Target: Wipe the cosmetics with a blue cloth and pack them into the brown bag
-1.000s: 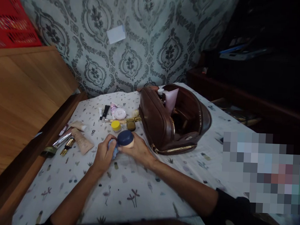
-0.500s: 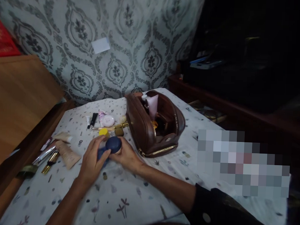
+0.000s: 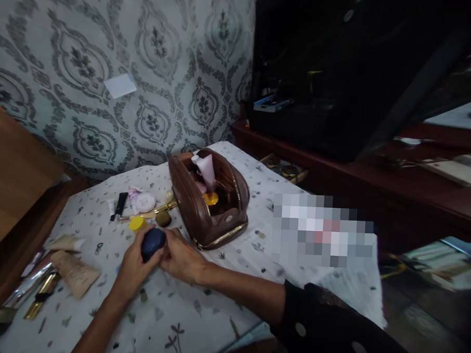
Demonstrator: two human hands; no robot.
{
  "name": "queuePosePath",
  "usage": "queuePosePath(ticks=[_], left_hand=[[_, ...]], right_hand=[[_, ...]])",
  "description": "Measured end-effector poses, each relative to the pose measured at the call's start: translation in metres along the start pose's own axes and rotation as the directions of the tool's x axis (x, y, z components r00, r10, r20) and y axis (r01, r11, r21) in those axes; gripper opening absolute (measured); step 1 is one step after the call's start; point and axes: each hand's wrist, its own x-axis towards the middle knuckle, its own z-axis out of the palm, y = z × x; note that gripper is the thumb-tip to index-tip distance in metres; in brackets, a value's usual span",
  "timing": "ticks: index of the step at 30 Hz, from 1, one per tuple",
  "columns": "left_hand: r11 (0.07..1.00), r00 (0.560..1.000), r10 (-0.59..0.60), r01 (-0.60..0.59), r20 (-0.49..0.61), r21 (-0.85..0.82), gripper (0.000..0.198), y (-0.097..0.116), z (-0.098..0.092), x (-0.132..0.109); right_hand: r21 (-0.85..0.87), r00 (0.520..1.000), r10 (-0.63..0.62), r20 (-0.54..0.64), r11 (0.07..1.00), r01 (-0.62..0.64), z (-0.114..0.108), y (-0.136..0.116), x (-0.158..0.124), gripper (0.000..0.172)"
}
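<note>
Pink tube (image 3: 206,171) already inside bag (image 3: 188,203); yellow jar (image 3: 137,223), beige tube (image 3: 75,274) outside, on bench (image 3: 198,315). Left hand (image 3: 135,263), right hand (image 3: 182,258): fingers clamped around blue jar (image 3: 153,243).

Between the left hand (image 3: 134,263), the right hand (image 3: 183,260) and the near edge, the tablecloth (image 3: 203,321) offers open room. Beyond them, the yellow jar (image 3: 137,224) and brown bag (image 3: 188,195) (unzipped, enterable from above) stand in the way.
</note>
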Motion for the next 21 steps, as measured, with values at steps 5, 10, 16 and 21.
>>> queuePosePath(ticks=[5, 10, 16, 21], left_hand=[[0.999, 0.999, -0.043, 0.043, -0.020, -0.008, 0.061, -0.006, 0.004, 0.000], [0.995, 0.995, -0.096, 0.096, -0.002, -0.036, 0.069, -0.004, 0.005, -0.003], [0.992, 0.992, -0.124, 0.124, 0.009, -0.023, 0.064, 0.009, 0.004, -0.004], [0.991, 0.991, -0.131, 0.131, 0.020, -0.015, 0.065, 0.012, 0.004, -0.004]], right_hand=[[-0.184, 0.990, -0.093, 0.103, 0.977, 0.111, -0.038, -0.027, -0.026, 0.050], [0.058, 0.915, -0.402, 0.025, 0.915, 0.400, -0.112, -0.076, -0.043, 0.015], [-0.519, 0.952, -0.213, -0.221, 0.852, 0.070, -0.185, -0.083, -0.004, 0.022], [-0.737, 0.902, 0.216, 0.373, 0.660, 0.146, -0.196, -0.066, 0.037, 0.020]])
